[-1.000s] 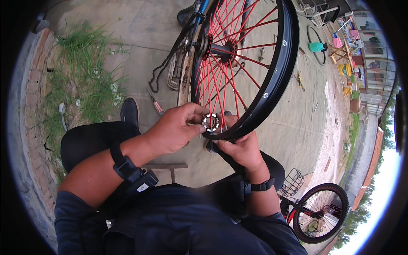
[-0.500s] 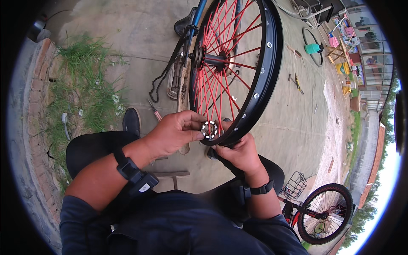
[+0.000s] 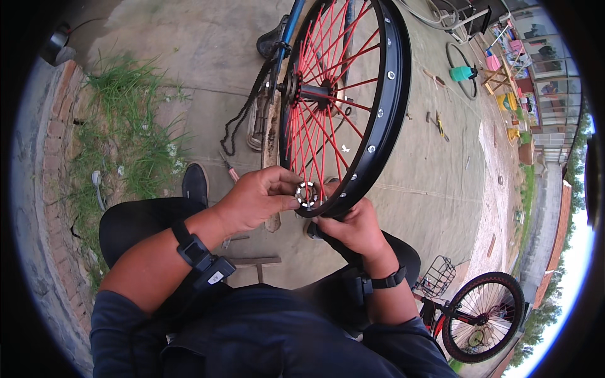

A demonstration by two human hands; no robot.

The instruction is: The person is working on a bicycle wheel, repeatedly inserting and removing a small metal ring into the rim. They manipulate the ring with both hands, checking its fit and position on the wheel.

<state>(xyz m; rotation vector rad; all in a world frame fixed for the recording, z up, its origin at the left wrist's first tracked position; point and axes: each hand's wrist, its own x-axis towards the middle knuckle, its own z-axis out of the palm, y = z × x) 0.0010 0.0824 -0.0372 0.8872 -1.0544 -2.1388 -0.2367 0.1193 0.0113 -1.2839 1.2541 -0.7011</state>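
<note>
My left hand point(image 3: 255, 200) pinches a round notched spoke wrench point(image 3: 300, 192) at the near bottom of a black bicycle rim point(image 3: 392, 88), around the foot of a red spoke point(image 3: 337, 142). My right hand point(image 3: 353, 223) grips that rim from below and beside the tool, its thumb toward me, some fingers hidden behind the spokes. The wheel's hub point(image 3: 313, 92) sits against a blue frame tube point(image 3: 290, 19), where a dark chain point(image 3: 230, 138) hangs loose.
Pink-handled pliers point(image 3: 230, 165), yellow-handled pliers point(image 3: 441, 126), a wooden bar point(image 3: 255, 260) and a teal container point(image 3: 462, 74) lie on the concrete. A second bicycle point(image 3: 480, 315) is at lower right. Grass point(image 3: 120, 126) and a brick edge point(image 3: 63, 120) run along the left.
The wheel sits a little further left and more upright in the picture, and the ground has shifted with the head's view. Both hands stay at the rim, slightly lower than before.
</note>
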